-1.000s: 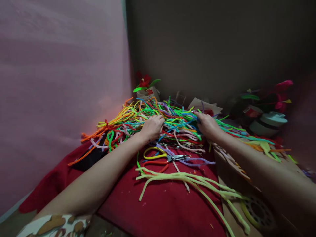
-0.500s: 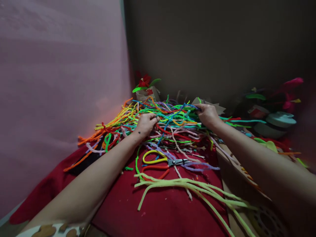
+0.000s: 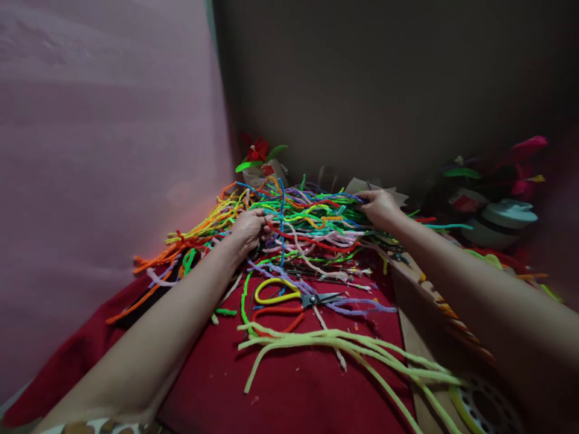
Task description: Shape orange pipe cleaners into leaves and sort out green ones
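Observation:
A broad tangle of many-coloured pipe cleaners (image 3: 312, 220) lies across the red cloth. At its left-centre, my left hand (image 3: 249, 231) is closed, thumb and fingers pinching pipe cleaners, with a teal one at the fingertips. My right hand (image 3: 383, 208) is closed over the right end of the heap, gripping dark blue and purple strands. Between the hands, a blue pipe cleaner (image 3: 282, 226) lies nearly straight across the others. Scissors (image 3: 312, 299) with one yellow and one red handle rest in front of the heap, blades pointing right.
Several pale yellow pipe cleaners (image 3: 330, 339) lie loose on the red cloth (image 3: 289, 392) nearest me. Red (image 3: 257, 150) and pink (image 3: 525, 175) craft flowers stand behind. A light lidded container (image 3: 509, 220) sits at right. A pink wall (image 3: 108, 150) rises on the left.
My left hand has moved left across the heap. The blue pipe cleaner has swung from slanting to nearly straight. Turquoise strands beyond my right hand reach less far right. My right hand has barely moved.

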